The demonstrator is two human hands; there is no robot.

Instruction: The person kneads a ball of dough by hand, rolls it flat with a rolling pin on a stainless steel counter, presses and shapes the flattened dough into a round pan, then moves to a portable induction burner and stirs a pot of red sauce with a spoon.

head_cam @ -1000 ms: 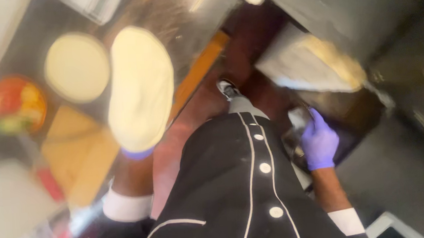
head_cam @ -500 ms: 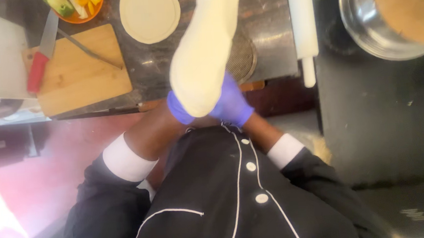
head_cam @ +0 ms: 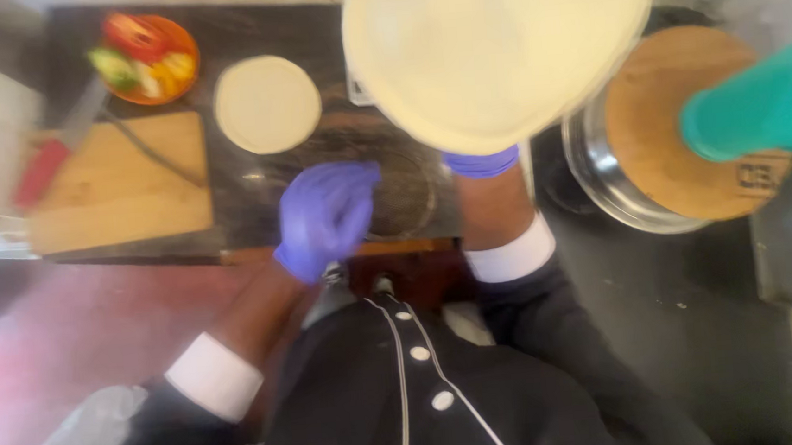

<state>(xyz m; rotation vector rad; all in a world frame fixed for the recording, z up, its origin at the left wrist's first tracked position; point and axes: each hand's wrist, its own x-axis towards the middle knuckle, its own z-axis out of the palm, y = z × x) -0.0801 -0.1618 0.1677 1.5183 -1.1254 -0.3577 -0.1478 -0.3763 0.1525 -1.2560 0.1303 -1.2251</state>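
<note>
My right hand [head_cam: 480,162], in a purple glove, is up under the dough [head_cam: 495,48]; only a strip of glove shows below the sheet, so I cannot tell how the fingers are set. Half a second ago both hands were together under a narrow, draped fold of dough; now the dough is spread into a wide round disc, raised close to the camera over the counter's back edge. My left hand [head_cam: 326,216] has come away from it and hangs open, fingers loosely curled and empty, over the dark counter [head_cam: 255,200]. Behind it a smaller dough round [head_cam: 267,103] lies flat. Left of that sits a wooden board [head_cam: 119,186] with a red-handled knife [head_cam: 52,158], and a bowl [head_cam: 145,59] of cut vegetables. To my right a steel pan [head_cam: 617,193] carries a round wooden lid [head_cam: 677,128].
</note>
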